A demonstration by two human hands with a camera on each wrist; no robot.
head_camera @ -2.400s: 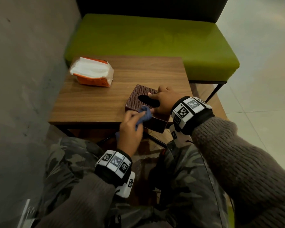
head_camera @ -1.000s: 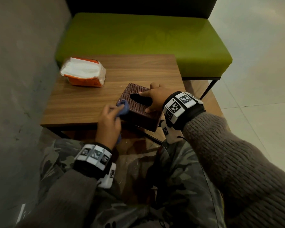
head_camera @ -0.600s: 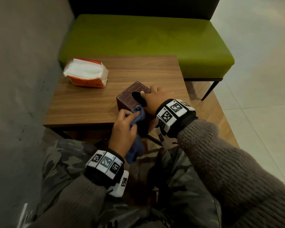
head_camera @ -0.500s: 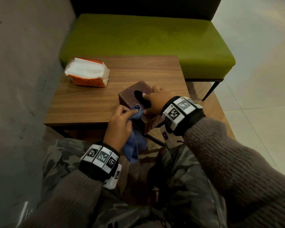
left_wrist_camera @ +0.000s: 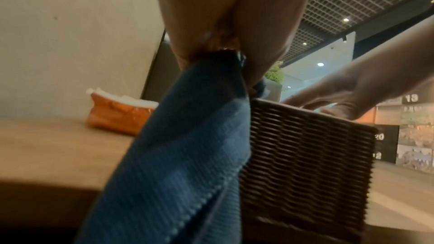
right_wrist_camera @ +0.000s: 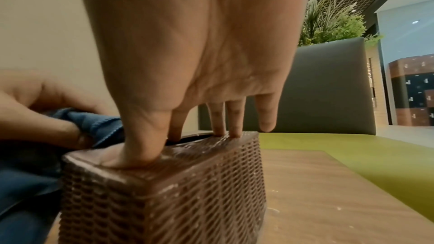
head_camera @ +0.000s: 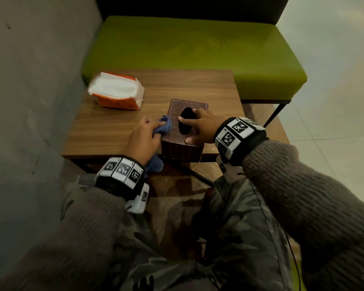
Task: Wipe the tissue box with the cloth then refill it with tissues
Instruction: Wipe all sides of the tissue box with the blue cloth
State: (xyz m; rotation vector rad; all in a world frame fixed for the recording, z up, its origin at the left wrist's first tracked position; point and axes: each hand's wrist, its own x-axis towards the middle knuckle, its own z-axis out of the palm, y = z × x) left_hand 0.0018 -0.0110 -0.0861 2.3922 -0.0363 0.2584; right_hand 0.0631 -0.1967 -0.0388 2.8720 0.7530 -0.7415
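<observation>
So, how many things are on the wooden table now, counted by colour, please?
Brown: 1, the tissue box.
Orange: 1, the tissue pack with white tissues in it.
Blue: 1, the cloth, held by the left hand against the box.
Total: 3.

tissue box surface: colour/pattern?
Dark brown woven, basket-like texture on the tissue box; clearest in the right wrist view.
</observation>
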